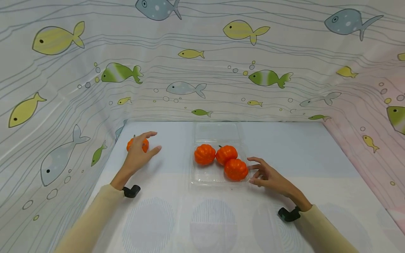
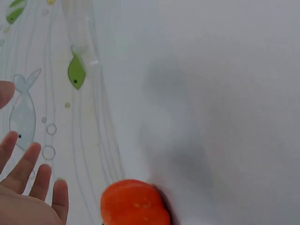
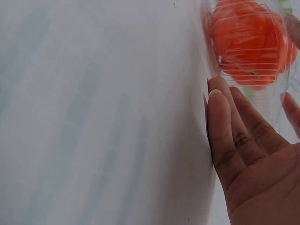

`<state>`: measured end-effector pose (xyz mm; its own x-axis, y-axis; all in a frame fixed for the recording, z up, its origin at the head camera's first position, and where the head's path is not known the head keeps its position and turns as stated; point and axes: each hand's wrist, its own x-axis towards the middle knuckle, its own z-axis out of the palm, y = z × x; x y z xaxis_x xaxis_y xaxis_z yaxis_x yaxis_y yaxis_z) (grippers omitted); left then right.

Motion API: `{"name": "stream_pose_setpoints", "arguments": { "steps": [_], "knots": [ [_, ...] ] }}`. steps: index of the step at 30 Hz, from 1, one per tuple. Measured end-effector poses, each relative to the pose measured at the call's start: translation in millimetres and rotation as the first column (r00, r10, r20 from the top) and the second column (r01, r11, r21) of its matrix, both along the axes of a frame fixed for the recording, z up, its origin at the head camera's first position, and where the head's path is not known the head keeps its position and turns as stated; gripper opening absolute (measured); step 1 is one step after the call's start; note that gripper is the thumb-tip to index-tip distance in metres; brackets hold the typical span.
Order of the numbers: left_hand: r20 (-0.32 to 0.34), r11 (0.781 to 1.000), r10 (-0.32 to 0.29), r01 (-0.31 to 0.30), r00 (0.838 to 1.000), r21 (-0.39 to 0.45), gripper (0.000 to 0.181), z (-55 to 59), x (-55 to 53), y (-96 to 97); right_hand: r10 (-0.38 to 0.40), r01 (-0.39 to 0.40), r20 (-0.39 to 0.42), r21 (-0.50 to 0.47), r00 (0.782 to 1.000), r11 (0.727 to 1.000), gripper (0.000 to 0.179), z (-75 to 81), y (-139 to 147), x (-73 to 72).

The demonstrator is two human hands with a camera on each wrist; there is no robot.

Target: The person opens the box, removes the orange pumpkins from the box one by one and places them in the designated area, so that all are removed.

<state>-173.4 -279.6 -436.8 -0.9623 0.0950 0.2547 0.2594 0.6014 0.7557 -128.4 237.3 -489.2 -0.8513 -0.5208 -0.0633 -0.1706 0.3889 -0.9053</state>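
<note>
Three small orange pumpkins [image 1: 204,154] sit in a clear plastic box [image 1: 202,179], its lid [image 1: 216,131] folded back on the far side. At the left, a fourth pumpkin [image 1: 146,144] rests on the table, partly covered by my left hand [image 1: 137,153] in the head view. That hand holds nothing, its thumb and fingers spread apart; the pumpkin [image 2: 135,204] shows beside it in the left wrist view. My right hand [image 1: 269,178] is at the box's right side, fingers extended, fingertips right at the wall. Through the plastic, a pumpkin [image 3: 251,44] shows in the right wrist view.
The white table [image 1: 284,147] carries pale round patterns near its front. A fish-print curtain [image 1: 218,70] encloses the back and both sides. A dark wrist camera [image 1: 131,191] is strapped to the left wrist, another camera [image 1: 288,214] to the right.
</note>
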Motion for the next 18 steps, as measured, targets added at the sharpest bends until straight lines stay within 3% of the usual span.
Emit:
{"name": "stream_pose_setpoints", "arguments": {
  "steps": [4,9,18],
  "knots": [
    [-0.007,0.995,-0.098,0.098,0.995,0.012,0.053,4.8,2.3,20.5,-0.001,0.001,0.001,-0.01,1.0,1.0,0.078,0.7,0,0.4],
    [0.038,0.984,-0.179,0.178,0.983,0.023,0.049,7.8,4.3,46.4,0.003,-0.003,0.002,-0.015,1.0,1.0,0.078,0.3,1,0.4],
    [0.073,0.94,-0.338,0.334,0.938,0.065,0.042,8.8,8.2,89.6,0.004,-0.004,-0.001,-0.006,1.0,1.0,0.079,-0.6,1,0.6]
  ]
}}
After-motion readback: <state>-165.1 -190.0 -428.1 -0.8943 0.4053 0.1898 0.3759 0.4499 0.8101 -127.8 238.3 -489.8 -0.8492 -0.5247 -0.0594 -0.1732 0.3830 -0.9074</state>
